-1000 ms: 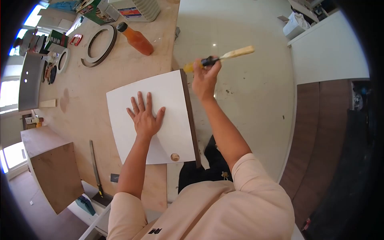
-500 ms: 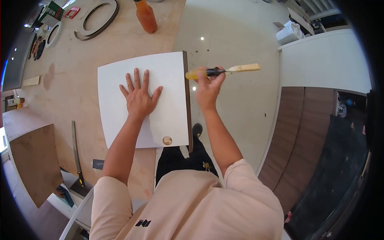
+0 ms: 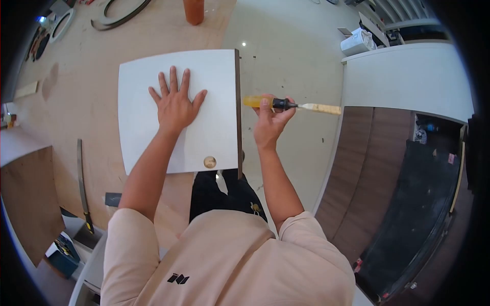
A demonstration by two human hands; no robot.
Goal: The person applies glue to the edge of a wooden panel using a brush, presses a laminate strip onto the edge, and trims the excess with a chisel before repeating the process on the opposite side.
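My left hand (image 3: 176, 108) lies flat on a white board (image 3: 140, 117), fingers spread. The board rests on the wooden table, with a dark brown strip (image 3: 238, 112) along its right edge and a round hole (image 3: 210, 162) near its lower right corner. Just beyond that edge, my right hand (image 3: 270, 125) grips a chisel (image 3: 251, 101) by its yellow and black handle. The chisel points right, away from the board. Its blade (image 3: 319, 108) looks coated or wrapped in something pale yellow. A gap separates the handle's end from the strip.
An orange bottle (image 3: 194, 13) and a coiled dark strip (image 3: 122, 21) lie at the table's far side. On the left are a long file (image 3: 82, 183), a dark rectangular pad (image 3: 113, 199) and a wooden box (image 3: 30, 199). A brown cabinet (image 3: 352, 168) stands right.
My right hand and the chisel have moved toward my body and slightly away from the board's edge. My left hand stays flat on the board. The whole view has shifted a little.
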